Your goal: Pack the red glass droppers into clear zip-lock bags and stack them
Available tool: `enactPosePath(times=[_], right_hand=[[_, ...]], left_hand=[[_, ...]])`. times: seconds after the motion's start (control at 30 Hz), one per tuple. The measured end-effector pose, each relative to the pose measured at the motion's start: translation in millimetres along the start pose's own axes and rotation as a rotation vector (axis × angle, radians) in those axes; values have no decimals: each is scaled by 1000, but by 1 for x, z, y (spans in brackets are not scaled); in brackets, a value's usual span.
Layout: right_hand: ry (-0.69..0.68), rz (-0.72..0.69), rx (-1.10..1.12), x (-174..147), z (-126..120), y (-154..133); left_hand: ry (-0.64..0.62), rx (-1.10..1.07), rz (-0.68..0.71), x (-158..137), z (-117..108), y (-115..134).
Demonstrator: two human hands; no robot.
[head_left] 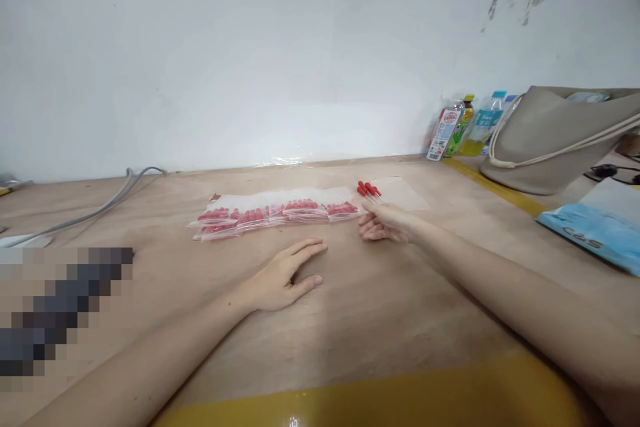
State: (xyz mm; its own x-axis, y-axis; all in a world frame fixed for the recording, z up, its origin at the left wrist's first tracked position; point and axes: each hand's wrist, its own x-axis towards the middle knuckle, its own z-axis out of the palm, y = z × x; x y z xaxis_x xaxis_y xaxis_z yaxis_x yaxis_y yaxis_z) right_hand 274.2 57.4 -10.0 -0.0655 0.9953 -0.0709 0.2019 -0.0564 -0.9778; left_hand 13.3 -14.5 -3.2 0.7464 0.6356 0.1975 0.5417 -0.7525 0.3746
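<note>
My right hand (387, 221) has its fingers curled in and closes around a small bunch of droppers (369, 188). Their red bulbs stick out past the thumb, while most of the clear stems are hidden by the hand. A pale, flat sheet or bag (404, 192) lies just behind that hand. To its left is a row of overlapping clear zip bags (303, 208) with red-ended pieces inside. My left hand (280, 278) rests on the table in front of the bags, empty, fingers stretched and thumb apart.
Drink bottles (484, 125) and a carton (443, 133) stand against the wall at the back right, beside a grey bag (545, 137). A blue tissue pack (587, 230) lies at the right. A grey cable (107, 199) crosses the left side. Yellow tape (320, 403) runs along the front.
</note>
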Motion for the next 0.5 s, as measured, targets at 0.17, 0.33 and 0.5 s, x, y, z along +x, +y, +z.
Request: enactPosePath(times=[0.17,0.33,0.5], right_hand=[[359,-49,-801,13,-58,-9],[598,149,-993,47,-87,6],[581,264,-920,66,-101,18]], left_hand=[[-8,17,5,0,2,-3],[-5,21,8,-1,3,-3],[-6,14,1,-1,3,-2]])
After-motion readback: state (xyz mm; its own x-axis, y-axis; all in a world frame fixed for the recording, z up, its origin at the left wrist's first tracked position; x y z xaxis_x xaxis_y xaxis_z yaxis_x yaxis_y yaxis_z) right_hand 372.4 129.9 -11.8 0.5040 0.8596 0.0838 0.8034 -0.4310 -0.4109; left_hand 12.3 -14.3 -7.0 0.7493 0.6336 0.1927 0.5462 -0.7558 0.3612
